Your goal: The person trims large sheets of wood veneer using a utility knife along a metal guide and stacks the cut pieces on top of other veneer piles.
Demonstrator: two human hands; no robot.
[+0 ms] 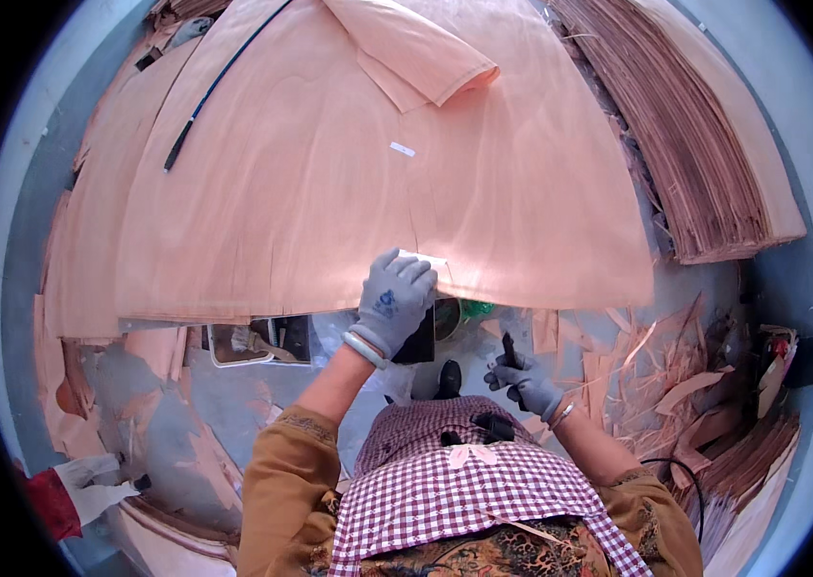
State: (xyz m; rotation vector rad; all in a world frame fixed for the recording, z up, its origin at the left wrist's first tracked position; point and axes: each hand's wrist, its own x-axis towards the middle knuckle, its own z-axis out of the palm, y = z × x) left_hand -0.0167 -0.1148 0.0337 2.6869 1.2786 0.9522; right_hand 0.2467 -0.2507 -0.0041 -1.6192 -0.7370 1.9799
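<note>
A large pale pink-tan wood veneer sheet (pixel 522 192) lies spread in front of me. My left hand (pixel 394 303), in a grey glove, is at its near edge, with the fingers bent over the wood beside a bright, pale patch (pixel 440 273). The underside of that grip is hidden. A thin split runs up the sheet just beyond my fingers. Lower and to the right, clear of the sheet, my gloved right hand (pixel 532 385) is closed around a black, narrow knife-like tool (pixel 508 348), which points upward.
A folded veneer piece (pixel 426 58), a small white label (pixel 402 149) and a thin dark rod (pixel 209 101) lie on the sheet. Stacked veneers (pixel 676 135) stand at right. Scraps (pixel 657 365) litter the floor. At lower left shows another person's white-gloved hand (pixel 94 486).
</note>
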